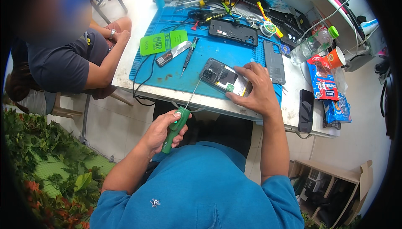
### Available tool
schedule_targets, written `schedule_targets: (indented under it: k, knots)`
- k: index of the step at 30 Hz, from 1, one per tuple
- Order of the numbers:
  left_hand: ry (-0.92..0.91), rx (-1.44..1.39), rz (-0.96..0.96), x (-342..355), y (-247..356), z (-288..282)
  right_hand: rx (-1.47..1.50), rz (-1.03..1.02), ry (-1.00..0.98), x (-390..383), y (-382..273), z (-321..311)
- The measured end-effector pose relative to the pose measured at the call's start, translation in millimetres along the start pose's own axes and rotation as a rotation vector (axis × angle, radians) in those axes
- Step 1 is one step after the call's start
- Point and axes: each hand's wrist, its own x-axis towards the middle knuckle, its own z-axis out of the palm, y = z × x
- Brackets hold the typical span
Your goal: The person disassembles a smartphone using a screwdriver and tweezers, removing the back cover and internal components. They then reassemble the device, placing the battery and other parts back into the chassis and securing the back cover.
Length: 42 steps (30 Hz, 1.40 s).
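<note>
From the head view, the left hand (161, 130) has its grip wrapped around a green screwdriver (176, 126), whose thin shaft reaches up to the opened phone (224, 78). The right hand (257, 91) has its grip pressed over that phone's near end, on the blue mat (167, 68) atop the desk (125, 68).

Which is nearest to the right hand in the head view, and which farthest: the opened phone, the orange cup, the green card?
1. Opened phone: under the right hand, touching it.
2. Orange cup: to the right, by the plastic bottle.
3. Green card: far left on the blue mat.
</note>
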Motion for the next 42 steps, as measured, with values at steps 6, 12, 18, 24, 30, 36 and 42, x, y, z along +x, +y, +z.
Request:
schedule_targets:
  k: [6, 12, 18, 24, 30, 36, 42]
  knots:
    - [-0.011, 0.078, -0.007, 2.7, 2.8, -3.1, -0.004, 0.003, 0.004, -0.4, -0.7, 0.1]
    - [0.007, 0.087, -0.013, 1.8, 4.9, -4.3, -0.004, -0.003, 0.009, -1.1, 0.7, 1.0]
    - [-0.036, 0.127, -0.027, 4.1, 4.0, 2.8, 0.003, 0.007, 0.007, -0.5, -2.9, -0.9]
    - [-0.033, 0.124, -0.035, 4.0, 4.2, 3.1, 0.01, -0.002, 0.009, -0.7, -1.4, -0.6]
    - [0.006, 0.091, -0.02, 1.1, 6.2, -1.5, -0.005, -0.012, 0.018, -1.8, 2.6, 2.0]
    - [0.024, 0.101, -0.007, -1.0, 5.9, 2.0, 0.01, -0.006, 0.014, -0.6, 0.1, 1.1]
    - [0.034, 0.122, 0.017, -1.0, 7.6, 1.1, 0.007, -0.01, 0.009, -1.0, 0.4, 0.7]
